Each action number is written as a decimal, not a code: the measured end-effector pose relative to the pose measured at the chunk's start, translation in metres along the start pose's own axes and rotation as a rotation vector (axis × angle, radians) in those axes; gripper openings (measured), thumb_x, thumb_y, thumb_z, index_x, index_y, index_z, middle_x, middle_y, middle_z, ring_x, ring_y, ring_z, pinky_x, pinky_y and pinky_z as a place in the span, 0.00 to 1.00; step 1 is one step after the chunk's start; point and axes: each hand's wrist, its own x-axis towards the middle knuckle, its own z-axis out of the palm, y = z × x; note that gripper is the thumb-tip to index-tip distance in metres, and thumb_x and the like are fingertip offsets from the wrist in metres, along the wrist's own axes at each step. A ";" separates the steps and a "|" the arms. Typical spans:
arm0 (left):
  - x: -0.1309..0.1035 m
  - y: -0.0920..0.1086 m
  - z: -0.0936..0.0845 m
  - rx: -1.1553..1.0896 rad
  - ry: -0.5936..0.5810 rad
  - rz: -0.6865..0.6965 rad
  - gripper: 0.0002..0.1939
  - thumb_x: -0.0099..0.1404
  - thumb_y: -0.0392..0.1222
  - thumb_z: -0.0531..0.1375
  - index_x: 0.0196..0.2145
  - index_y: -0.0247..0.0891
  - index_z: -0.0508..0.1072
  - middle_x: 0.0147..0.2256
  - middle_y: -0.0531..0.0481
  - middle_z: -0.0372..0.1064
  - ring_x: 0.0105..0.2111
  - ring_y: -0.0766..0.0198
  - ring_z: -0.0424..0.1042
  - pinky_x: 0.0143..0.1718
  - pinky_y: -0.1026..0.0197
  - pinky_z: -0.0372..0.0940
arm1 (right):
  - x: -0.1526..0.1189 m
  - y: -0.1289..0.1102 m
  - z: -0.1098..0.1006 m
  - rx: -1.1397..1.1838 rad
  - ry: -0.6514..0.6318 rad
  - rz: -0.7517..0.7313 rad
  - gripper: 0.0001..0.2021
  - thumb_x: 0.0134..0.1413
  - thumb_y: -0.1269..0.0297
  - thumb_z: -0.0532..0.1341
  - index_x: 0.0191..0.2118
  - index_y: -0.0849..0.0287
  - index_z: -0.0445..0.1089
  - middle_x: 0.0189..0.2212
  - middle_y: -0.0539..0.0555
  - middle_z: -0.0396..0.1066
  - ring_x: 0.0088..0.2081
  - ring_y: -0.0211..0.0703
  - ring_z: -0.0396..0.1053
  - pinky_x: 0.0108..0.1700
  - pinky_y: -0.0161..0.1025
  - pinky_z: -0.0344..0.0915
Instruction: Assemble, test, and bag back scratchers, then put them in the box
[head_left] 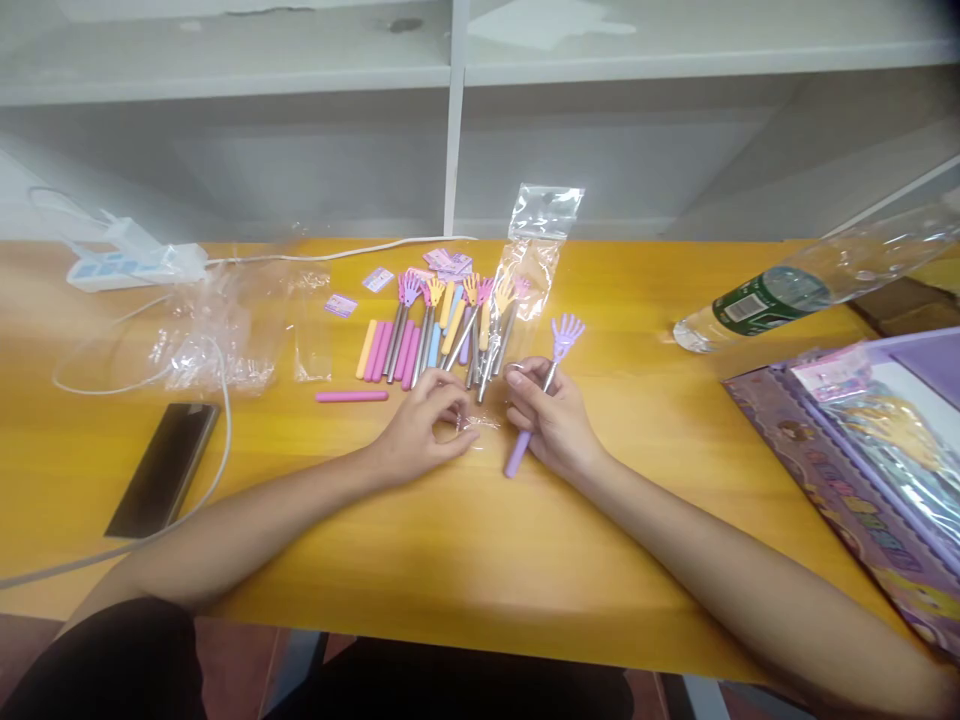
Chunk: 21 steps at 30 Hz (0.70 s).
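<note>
My right hand is closed around a back scratcher with a lilac hand-shaped head, a metal rod and a purple handle. A clear plastic bag lies behind that hand, its shiny top edge toward the shelf. My left hand is curved with thumb and fingers apart, beside a bit of clear film. Beyond both hands lie several metal-rod scratchers with purple, pink and orange heads, and loose pink, orange and blue handles. One pink handle lies crosswise nearer my left forearm.
Small printed cards lie behind the scratchers. On the left are clear bags, a power strip, a white cable and a phone. A water bottle and a purple box holding packaged items stand right.
</note>
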 end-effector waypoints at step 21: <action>0.005 -0.019 -0.001 -0.430 0.111 -0.138 0.28 0.69 0.40 0.70 0.64 0.43 0.70 0.60 0.39 0.71 0.61 0.53 0.74 0.58 0.55 0.74 | -0.015 -0.009 -0.015 -0.327 -0.146 -0.079 0.20 0.69 0.52 0.62 0.61 0.52 0.72 0.32 0.49 0.61 0.25 0.36 0.60 0.24 0.35 0.61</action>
